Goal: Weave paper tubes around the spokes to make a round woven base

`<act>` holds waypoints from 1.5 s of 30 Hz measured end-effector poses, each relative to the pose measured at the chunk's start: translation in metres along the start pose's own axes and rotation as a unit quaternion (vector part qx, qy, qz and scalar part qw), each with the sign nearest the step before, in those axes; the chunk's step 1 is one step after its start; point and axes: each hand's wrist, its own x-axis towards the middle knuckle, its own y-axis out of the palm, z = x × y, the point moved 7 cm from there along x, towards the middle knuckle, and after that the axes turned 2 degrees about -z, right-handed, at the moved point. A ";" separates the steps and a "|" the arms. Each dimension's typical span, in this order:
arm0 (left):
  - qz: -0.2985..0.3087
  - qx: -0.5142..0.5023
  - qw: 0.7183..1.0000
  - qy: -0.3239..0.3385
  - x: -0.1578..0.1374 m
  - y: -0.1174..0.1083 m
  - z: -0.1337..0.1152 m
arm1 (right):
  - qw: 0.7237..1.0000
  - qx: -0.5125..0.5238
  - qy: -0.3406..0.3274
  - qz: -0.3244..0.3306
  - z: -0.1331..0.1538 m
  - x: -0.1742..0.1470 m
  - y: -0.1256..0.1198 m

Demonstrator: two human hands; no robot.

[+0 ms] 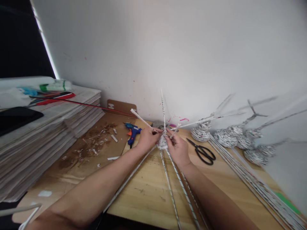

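A small woven piece of rolled newspaper (162, 143) is between my hands at the middle of the table, with several long paper tubes (165, 166) radiating from it. My left hand (149, 139) pinches at its left side, where one tube (141, 118) slants up past the fingers. From the right, my right hand (177, 147) closes its fingertips on the piece, near a short bent tube end (177, 128). Another tube (163, 107) stands nearly upright behind. My fingers hide part of the weave.
A blue glue gun (134, 134) lies left of my hands, black scissors (203, 153) to the right. Several woven paper pieces (201, 132) sit along the wall, beside a bundle of paper tubes (249, 175). Stacked newspapers (59, 127) and paper scraps (93, 147) are at left.
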 end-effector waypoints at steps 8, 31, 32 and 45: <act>-0.004 -0.133 0.987 -0.086 0.002 0.005 0.012 | 0.999 -0.047 0.005 0.012 -0.007 0.000 0.005; -0.001 -0.286 0.939 -0.192 0.000 0.008 0.018 | 0.989 0.079 0.127 -0.009 -0.018 -0.001 0.005; 0.002 -0.285 0.939 -0.191 -0.001 0.009 0.018 | 0.987 0.085 0.138 0.003 -0.019 0.000 0.006; 0.014 -0.237 0.963 -0.131 0.000 0.009 0.013 | 0.964 0.171 0.201 0.024 -0.029 0.002 0.012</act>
